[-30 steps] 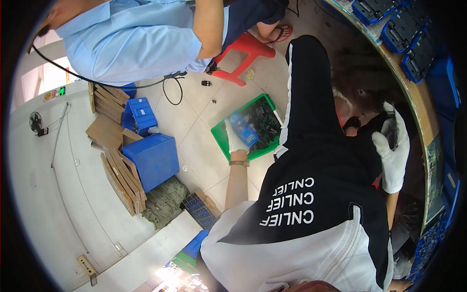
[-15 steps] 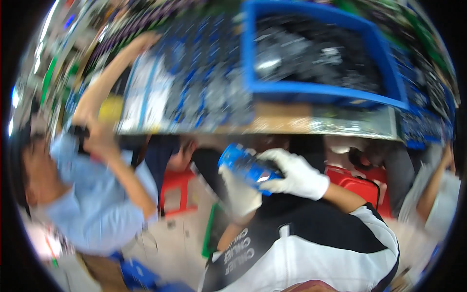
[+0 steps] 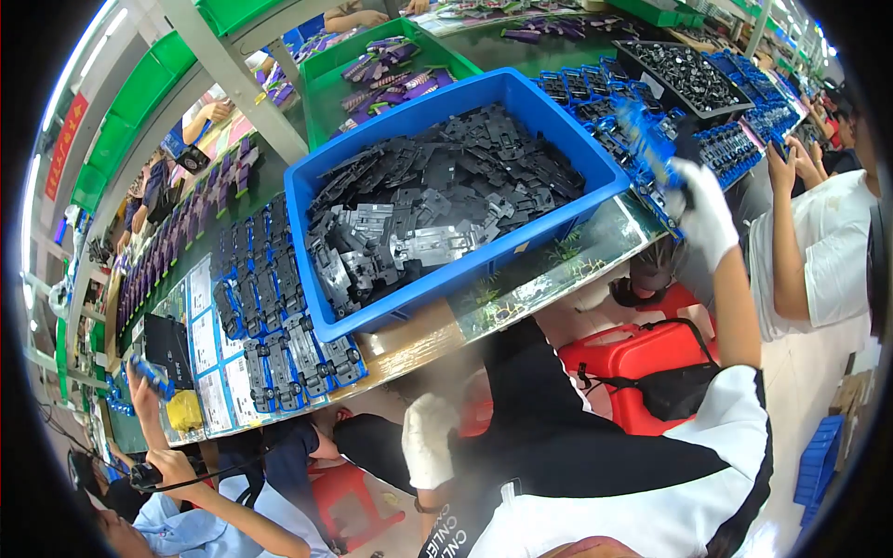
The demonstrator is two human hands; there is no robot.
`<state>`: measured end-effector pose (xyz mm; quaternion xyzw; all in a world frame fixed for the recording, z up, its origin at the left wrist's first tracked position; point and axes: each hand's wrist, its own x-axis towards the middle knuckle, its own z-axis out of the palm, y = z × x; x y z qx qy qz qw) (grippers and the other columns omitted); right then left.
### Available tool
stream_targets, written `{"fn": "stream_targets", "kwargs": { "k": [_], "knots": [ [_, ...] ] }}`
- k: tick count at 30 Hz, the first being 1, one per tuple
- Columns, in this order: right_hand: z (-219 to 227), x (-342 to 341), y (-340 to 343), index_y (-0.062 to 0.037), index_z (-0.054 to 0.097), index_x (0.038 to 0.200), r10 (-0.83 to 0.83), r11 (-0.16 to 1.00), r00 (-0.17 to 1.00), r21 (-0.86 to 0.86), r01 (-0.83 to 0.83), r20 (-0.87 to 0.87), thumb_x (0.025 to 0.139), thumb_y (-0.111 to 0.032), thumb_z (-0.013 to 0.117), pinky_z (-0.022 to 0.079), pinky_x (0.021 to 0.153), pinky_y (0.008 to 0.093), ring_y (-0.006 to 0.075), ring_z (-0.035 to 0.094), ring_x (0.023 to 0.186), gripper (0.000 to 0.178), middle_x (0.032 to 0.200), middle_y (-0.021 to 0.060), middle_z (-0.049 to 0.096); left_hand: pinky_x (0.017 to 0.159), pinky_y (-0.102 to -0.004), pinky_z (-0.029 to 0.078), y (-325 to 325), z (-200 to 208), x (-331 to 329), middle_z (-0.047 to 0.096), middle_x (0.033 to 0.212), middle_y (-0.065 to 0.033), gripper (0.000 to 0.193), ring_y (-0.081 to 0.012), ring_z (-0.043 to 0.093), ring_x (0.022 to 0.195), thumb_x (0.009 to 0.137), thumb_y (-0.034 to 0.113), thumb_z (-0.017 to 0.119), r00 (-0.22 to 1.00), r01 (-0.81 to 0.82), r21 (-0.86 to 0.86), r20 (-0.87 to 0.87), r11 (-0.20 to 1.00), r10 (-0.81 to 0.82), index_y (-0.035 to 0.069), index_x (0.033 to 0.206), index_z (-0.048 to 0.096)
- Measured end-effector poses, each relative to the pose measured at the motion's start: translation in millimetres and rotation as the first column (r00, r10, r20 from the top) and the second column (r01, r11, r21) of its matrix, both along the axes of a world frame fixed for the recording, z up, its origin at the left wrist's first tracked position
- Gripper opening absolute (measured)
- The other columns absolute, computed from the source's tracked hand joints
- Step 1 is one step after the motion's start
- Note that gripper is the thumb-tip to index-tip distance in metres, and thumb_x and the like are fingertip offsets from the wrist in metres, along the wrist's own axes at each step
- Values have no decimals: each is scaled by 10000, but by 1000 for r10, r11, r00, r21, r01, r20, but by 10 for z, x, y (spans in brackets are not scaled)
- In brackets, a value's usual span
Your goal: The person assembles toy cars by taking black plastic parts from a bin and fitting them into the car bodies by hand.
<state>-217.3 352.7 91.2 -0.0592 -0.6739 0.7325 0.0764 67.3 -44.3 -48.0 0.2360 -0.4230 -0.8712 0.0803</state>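
Observation:
My right hand (image 3: 704, 216), in a white glove, is stretched out to the far right. It is closed on a blue toy car body (image 3: 644, 139), which is smeared by motion. Rows of blue toy car bodies (image 3: 730, 153) lie just beyond it on the bench. Low in front of me, near my lap, is my gloved left hand (image 3: 430, 445). Nothing shows in it, and its fingers are blurred and turned away. Between my hands and farther off stands a blue bin (image 3: 465, 270) heaped with black plastic chassis plates (image 3: 446, 195).
Upturned blue cars with black undersides (image 3: 288, 358) stand in rows left of the bin. Behind are a green tray (image 3: 321, 112) of purple pieces and a black tray (image 3: 684, 79) of small parts. A co-worker's hand (image 3: 149, 395) is at left; a red stool (image 3: 595, 358) stands right.
Both hands were together on a blue car body before my lap. My right hand has swung far right with a car body, my left has stayed low, and the view has turned right.

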Motion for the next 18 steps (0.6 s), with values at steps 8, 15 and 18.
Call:
{"fn": "stream_targets", "kwargs": {
  "k": [8, 15, 18],
  "knots": [
    [-273, -2119, 1891, -83, 529, 755, -405, 868, 912, -287, 404, 58, 911, -196, 599, 360, 398, 192, 96, 457, 462, 205, 624, 17, 508, 836, -411, 492, -93, -202, 372, 585, 1071, -106, 389, -262, 583, 952, 978, 399, 487, 955, -254, 159, 194, 954, 223, 53, 1140, 558],
    [-403, -2376, 2182, -16, 614, 912, -371, 925, 928, -102, 367, -29, 905, -255, 647, 421, 516, 206, 132, 587, 580, 241, 723, 61, 624, 892, -435, 467, -122, -202, 337, 580, 1103, -107, 397, -272, 564, 1009, 972, 398, 501, 946, -294, 182, 197, 938, 258, 53, 1161, 553],
    [-289, -1910, 1544, -32, 614, 1113, -166, 985, 957, 10, 173, -237, 895, -292, 644, 387, 527, 206, 82, 520, 584, 340, 815, 26, 614, 909, -436, 451, -120, -174, 299, 579, 1083, -101, 379, -269, 557, 1003, 972, 394, 503, 961, -247, 192, 170, 950, 216, 59, 1141, 558]
  ]
}}
